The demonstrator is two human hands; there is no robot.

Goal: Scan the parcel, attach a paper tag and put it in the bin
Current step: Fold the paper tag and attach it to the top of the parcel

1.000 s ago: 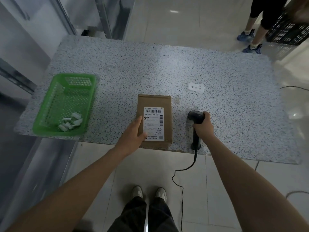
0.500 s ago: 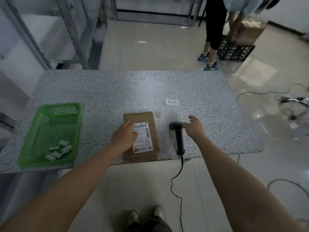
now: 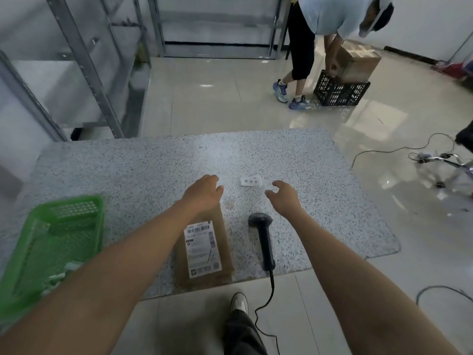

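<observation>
Both my hands reach for the paper tag (image 3: 251,181) on the table (image 3: 128,170). My left hand (image 3: 203,193) and right hand (image 3: 284,197) are open and hold nothing. The parcel (image 3: 204,248) lies label up near the table edge, the scanner (image 3: 262,237) just beside it, free for tagging.

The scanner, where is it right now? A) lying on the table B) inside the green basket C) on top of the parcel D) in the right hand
A: the scanner lies flat on the speckled table, to the right of the parcel, and the right hand hovers open beyond it, holding nothing.
</observation>
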